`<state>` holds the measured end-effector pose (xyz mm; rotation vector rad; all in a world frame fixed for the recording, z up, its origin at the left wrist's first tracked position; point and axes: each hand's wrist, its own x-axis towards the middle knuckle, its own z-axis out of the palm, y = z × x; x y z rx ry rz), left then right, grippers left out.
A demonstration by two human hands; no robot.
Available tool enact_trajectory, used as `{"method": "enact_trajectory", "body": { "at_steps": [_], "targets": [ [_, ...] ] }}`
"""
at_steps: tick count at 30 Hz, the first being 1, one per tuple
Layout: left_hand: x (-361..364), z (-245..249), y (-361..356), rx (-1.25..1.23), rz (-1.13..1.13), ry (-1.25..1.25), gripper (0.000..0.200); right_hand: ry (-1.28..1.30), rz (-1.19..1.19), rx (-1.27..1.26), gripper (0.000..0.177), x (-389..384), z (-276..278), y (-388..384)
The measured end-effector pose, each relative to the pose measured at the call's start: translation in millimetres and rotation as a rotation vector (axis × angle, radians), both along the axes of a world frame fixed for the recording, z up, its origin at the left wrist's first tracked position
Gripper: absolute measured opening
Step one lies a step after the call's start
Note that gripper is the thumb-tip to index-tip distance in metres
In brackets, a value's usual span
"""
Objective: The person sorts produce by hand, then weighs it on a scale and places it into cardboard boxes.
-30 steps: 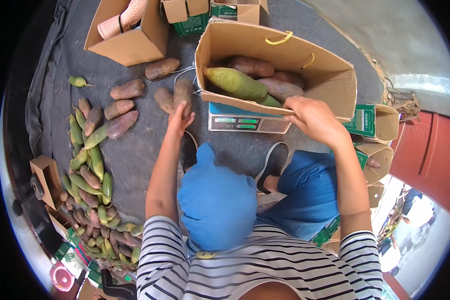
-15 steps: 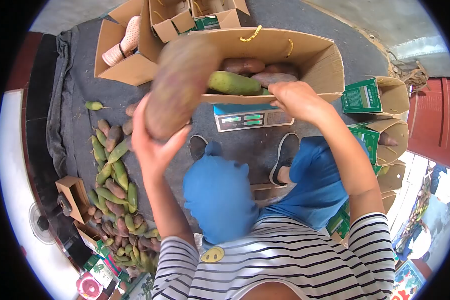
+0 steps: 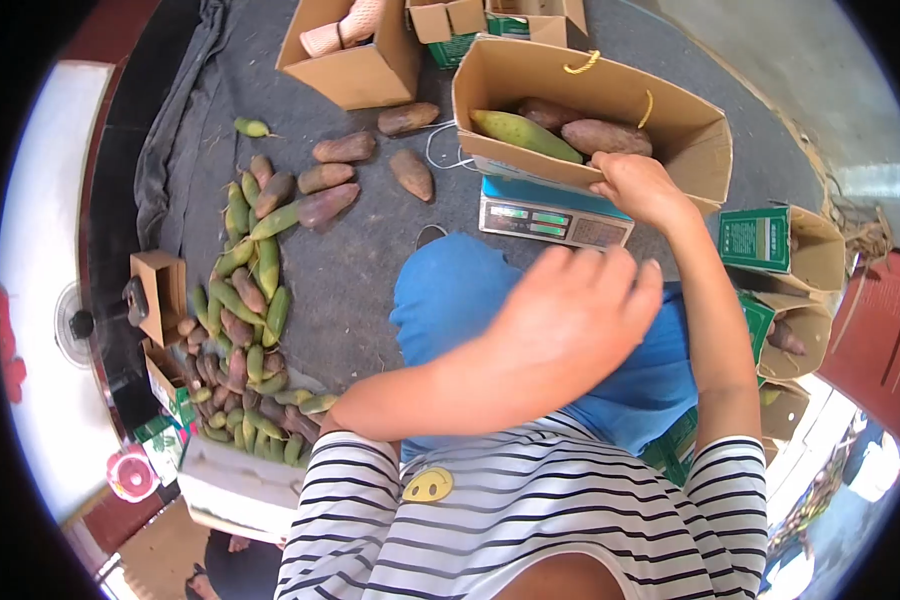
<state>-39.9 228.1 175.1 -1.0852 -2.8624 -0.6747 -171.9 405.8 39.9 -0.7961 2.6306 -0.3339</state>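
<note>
My right hand (image 3: 642,188) is closed on the near rim of a tall cardboard box (image 3: 530,168). The box rests on a blue-topped digital scale (image 3: 553,212) with lit green displays. Inside it lie a green radish (image 3: 526,134) and reddish-purple radishes (image 3: 607,136). Below the scale, above my lap, my left hand (image 3: 580,310) is blurred, with its fingers apart and nothing visible in it. Several purple radishes (image 3: 411,175) lie on the dark floor cloth left of the box.
A pile of green and purple radishes (image 3: 240,310) spreads over the floor at left. An open box (image 3: 355,80) holding something pink stands at the top. Green-and-brown boxes (image 3: 755,238) line the right side. Part of another person (image 3: 240,565) shows at bottom left.
The large purple radish has left my left hand, which has moved right, over my lap. My right hand remains at the box rim. The view has shifted, showing more floor at left.
</note>
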Motion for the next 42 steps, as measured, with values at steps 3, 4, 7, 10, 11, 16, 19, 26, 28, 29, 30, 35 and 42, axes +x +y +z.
{"method": "enact_trajectory", "body": {
  "at_steps": [3, 4, 7, 10, 11, 16, 19, 26, 28, 29, 30, 35, 42],
  "targets": [
    [8.6, -15.2, 29.0, -0.091, -0.009, 0.129, 0.039, 0.015, -0.010, -0.021, 0.024, 3.5, 1.3, 0.2],
    [9.2, -15.0, 38.6, -0.124, -0.022, 0.127, 0.034, 0.001, -0.018, -0.018, 0.023, 3.6, 3.3, -0.7],
    [3.7, -12.3, 60.5, -0.180, -0.088, 0.113, 0.014, -0.009, -0.015, -0.028, 0.024, 2.0, 4.0, -0.9],
    [-13.9, -31.4, 76.1, -0.340, -0.171, -0.022, 0.013, -0.016, -0.008, -0.027, 0.024, 0.4, 7.3, -0.2],
    [-23.7, -37.4, 73.4, -0.391, -0.184, -0.113, 0.015, -0.023, -0.005, -0.024, 0.024, 0.7, 8.3, -0.4],
    [-47.1, -97.8, 53.2, -0.682, -0.023, -0.337, 0.024, 0.007, -0.021, -0.026, 0.025, 6.5, 10.7, 0.2],
    [-55.8, -105.6, 51.0, -0.634, -0.012, -0.288, 0.025, 0.094, -0.033, -0.162, 0.027, 9.1, 25.5, 1.8],
    [-68.3, -115.9, 49.6, -0.565, -0.006, -0.179, 0.025, 0.530, -0.207, -0.913, 0.023, 44.8, 125.3, -24.0],
    [-64.9, -117.0, 48.9, -0.544, -0.014, -0.198, 0.026, 0.701, -0.121, -1.321, 0.017, 71.1, 172.1, -38.8],
    [-66.6, -117.4, 46.5, -0.501, -0.032, -0.215, 0.027, 0.747, -0.032, -1.426, 0.017, 82.0, 192.0, -38.8],
    [-69.2, -116.8, 44.5, -0.458, -0.045, -0.226, 0.028, 0.773, 0.051, -1.492, 0.017, 89.6, 209.2, -38.0],
    [-65.3, -119.7, 39.2, -0.442, 0.054, -0.237, 0.027, 0.812, 0.236, -1.553, 0.016, 110.0, 257.0, -24.5],
    [-63.2, -138.9, 34.8, -0.349, 0.114, -0.114, 0.015, 0.889, 0.248, -1.559, 0.016, 117.9, 271.2, -2.2]
  ]
}}
